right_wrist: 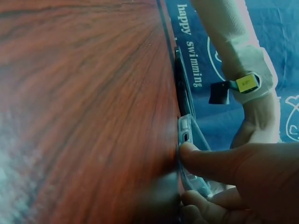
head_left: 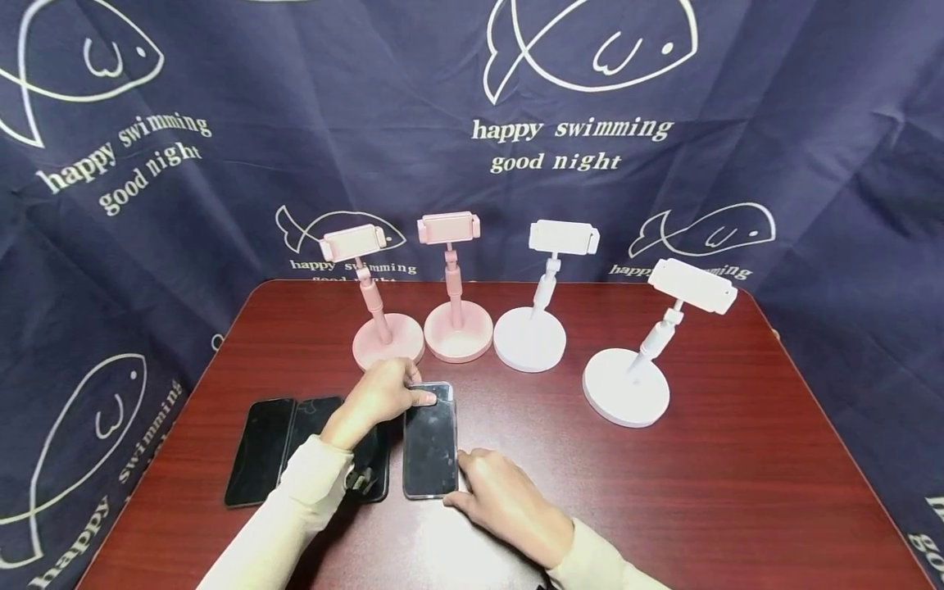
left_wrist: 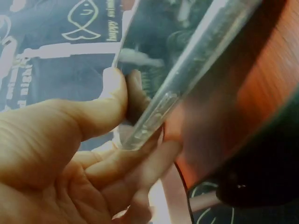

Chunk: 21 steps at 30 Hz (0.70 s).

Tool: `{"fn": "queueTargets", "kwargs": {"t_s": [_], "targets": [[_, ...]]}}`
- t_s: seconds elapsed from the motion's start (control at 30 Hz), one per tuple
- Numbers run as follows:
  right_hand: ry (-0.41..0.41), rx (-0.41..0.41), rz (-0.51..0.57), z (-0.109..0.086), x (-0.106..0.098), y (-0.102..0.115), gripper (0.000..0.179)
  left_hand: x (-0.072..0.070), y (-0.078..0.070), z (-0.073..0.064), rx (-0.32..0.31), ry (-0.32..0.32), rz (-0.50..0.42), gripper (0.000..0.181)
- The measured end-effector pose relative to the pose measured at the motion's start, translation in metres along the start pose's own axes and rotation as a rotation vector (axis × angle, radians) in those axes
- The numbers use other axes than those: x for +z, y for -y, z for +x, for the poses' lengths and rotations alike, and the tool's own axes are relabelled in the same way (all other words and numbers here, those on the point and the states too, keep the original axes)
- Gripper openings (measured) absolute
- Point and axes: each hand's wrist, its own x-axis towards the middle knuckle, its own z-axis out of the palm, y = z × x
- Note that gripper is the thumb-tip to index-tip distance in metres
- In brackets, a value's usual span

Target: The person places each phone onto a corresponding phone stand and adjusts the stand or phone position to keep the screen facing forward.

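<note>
A smartphone [head_left: 430,451] in a clear case lies face up on the table, its screen dark. My left hand [head_left: 383,395] pinches its far end, thumb on the glass and fingers beneath the case; the left wrist view shows this end of the phone [left_wrist: 154,42] from close by. At the near right corner, my right hand [head_left: 509,501] holds the phone between thumb and fingers. In the right wrist view the thumb presses the case's bottom edge [right_wrist: 185,127] beside the charging port. Several more dark phones [head_left: 258,451] lie to the left, partly hidden by my left forearm.
Two pink phone stands [head_left: 459,334] and two white phone stands [head_left: 529,340] with round bases stand along the back of the reddish-brown table [head_left: 737,459]. Their clamps hold no phones. A dark blue curtain [head_left: 413,106] with fish prints hangs behind.
</note>
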Motion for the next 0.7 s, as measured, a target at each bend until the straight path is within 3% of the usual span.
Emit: {"fn": "queueTargets", "kwargs": {"t_s": [0.1, 0.23, 0.33, 0.47, 0.7], "targets": [[0.002, 0.016, 0.046, -0.001, -0.001, -0.003, 0.031, -0.001, 0.0, 0.0, 0.029, 0.025, -0.154, 0.013], [-0.003, 0.052, 0.102, -0.002, -0.001, -0.006, 0.034, -0.003, 0.0, -0.002, -0.012, 0.049, -0.288, 0.005], [0.001, 0.071, 0.17, -0.003, -0.002, -0.009, 0.034, -0.003, -0.001, -0.003, -0.04, 0.049, -0.337, 0.006], [-0.008, 0.087, 0.296, -0.003, -0.007, -0.012, 0.028, -0.006, -0.005, -0.004, -0.02, 0.021, -0.359, 0.006], [-0.004, 0.136, 0.44, -0.002, -0.016, -0.018, 0.021, -0.013, -0.014, -0.006, -0.076, 0.012, -0.533, 0.012]]}}
